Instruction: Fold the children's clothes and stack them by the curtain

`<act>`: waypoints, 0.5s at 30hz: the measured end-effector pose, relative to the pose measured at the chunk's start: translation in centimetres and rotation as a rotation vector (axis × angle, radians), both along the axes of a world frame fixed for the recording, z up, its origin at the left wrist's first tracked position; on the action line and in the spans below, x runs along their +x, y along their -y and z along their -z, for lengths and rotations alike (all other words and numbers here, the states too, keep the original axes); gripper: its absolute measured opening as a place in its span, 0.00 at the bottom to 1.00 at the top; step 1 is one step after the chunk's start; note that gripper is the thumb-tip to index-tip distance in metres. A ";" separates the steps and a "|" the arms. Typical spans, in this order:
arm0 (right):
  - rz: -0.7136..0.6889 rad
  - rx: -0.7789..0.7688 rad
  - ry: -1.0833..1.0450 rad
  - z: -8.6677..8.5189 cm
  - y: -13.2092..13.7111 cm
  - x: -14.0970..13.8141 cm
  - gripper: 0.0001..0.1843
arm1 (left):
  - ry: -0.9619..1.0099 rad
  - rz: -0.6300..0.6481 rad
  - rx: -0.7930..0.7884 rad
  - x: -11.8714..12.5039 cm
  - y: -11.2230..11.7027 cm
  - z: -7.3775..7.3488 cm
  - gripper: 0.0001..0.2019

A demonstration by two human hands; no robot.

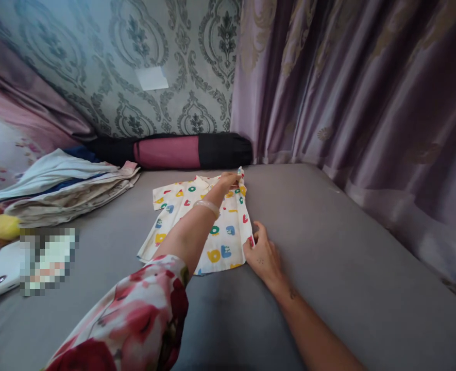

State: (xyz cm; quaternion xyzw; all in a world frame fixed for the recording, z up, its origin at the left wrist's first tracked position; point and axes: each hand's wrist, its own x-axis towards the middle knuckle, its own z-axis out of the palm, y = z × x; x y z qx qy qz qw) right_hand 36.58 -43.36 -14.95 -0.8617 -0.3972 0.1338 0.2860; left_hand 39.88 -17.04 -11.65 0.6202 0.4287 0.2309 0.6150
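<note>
A small cream short-sleeved shirt [185, 221] with colourful letter prints lies spread on the grey bed surface, its collar away from me. My left hand [230, 180] reaches across it and pinches the cloth at the right shoulder, where the sleeve is bunched up. My left forearm covers part of the shirt's middle. At the lower right side of the shirt, my right hand [264, 255] has its thumb and curled fingers on the side edge. The strip of cloth between my hands stands slightly raised. Some fingertips of both hands are hidden.
A pile of folded clothes [73, 188] lies at the left. Nearer are a white device with a cable [5, 270] and a blurred-out item [52, 263]. A black and maroon bolster [169, 151] lies along the patterned wall. Purple curtains [328, 87] hang at the right.
</note>
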 end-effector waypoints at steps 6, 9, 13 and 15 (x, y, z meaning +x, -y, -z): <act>-0.127 0.155 0.058 0.7 0.0 -0.6 0.30 | 0.141 -0.104 -0.131 -2.9 -1.3 0.7 0.04; -0.197 0.219 0.089 1.2 0.0 -0.6 0.31 | 0.185 -0.137 -0.185 -3.9 -1.8 1.3 0.04; -0.311 0.270 0.133 1.5 0.1 -0.6 0.30 | 0.226 -0.171 -0.241 -5.1 -2.3 2.1 0.07; -0.363 0.284 0.159 1.5 0.1 -0.7 0.30 | 0.235 -0.199 -0.252 -5.7 -2.6 2.5 0.08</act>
